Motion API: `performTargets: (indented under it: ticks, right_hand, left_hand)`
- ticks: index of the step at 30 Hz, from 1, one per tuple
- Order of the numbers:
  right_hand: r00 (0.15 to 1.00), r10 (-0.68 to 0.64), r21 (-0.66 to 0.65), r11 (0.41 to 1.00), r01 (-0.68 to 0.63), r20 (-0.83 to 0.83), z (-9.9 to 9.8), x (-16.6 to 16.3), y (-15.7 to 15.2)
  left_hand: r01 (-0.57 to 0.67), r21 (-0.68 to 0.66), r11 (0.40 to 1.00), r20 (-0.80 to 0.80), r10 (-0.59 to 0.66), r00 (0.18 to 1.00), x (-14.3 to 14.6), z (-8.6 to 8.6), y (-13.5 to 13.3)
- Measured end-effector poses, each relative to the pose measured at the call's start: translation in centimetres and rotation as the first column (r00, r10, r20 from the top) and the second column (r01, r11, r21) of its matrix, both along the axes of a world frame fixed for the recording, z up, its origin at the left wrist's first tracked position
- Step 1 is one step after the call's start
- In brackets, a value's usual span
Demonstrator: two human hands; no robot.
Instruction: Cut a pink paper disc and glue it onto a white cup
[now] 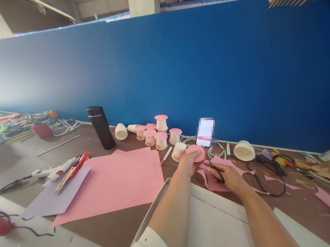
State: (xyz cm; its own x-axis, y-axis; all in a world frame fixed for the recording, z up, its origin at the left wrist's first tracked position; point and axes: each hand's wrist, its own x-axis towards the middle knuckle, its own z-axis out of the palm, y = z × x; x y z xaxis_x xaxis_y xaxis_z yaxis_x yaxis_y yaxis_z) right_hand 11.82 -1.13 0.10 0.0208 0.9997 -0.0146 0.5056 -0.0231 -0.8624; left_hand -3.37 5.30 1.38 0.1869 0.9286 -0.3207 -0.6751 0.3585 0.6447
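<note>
My left hand [187, 163] is closed on a small pink paper disc [196, 152], held just above the brown table. My right hand [225, 175] grips black-handled scissors [215, 168], whose blades point at the disc's edge. Pink paper offcuts [212, 182] lie under both hands. A white paper cup [179, 151] stands right beside my left hand. Behind it is a cluster of several white cups with pink paper tops [156, 133].
A large pink sheet [115, 181] and a lilac sheet [54, 197] lie at left with a glue gun [50, 172] and a red cutter [76, 167]. A black flask [101, 127], a red marker [166, 156], a white bowl [244, 150], cables and tools at right. A blue wall [179, 71] backs the table.
</note>
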Motion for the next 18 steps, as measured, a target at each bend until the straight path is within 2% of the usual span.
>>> performTargets:
  ticks: [9,18]
  right_hand:
    - [1.000,0.012,-0.005,1.000,-0.012,-0.016,-0.57,0.21,0.24]
    - [0.997,-0.002,-0.009,1.000,0.001,-0.077,0.20,-0.30,-0.10]
  left_hand:
    - [0.011,-0.006,1.000,0.035,-0.011,0.999,-0.12,0.13,-0.09]
    - [0.016,-0.018,1.000,0.054,-0.015,0.998,-0.05,0.03,-0.06]
